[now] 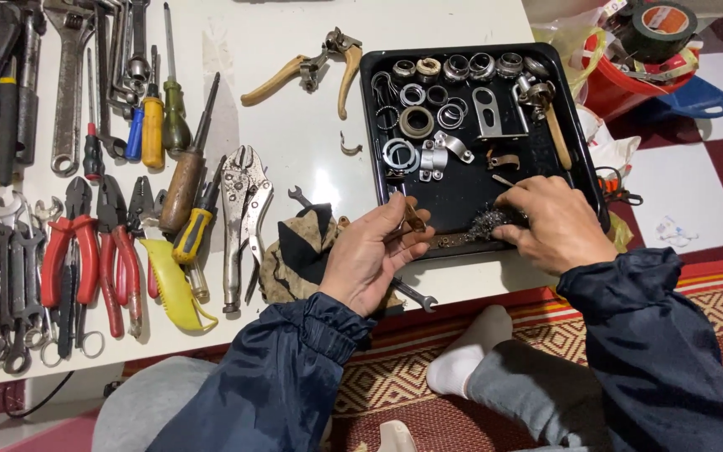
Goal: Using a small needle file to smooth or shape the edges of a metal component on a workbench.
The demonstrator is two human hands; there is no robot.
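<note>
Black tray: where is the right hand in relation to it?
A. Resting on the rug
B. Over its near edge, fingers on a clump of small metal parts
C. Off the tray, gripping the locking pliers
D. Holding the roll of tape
B: the right hand lies over the near edge of the black tray, its fingers on a dark clump of small metal parts.

Position: head-worn, above the seated person's lap.
Facing: steeply downward and forward over the tabletop (294, 125).
Range: close; the hands (374, 255) sat low in centre frame.
Views: one only, nothing shared.
</note>
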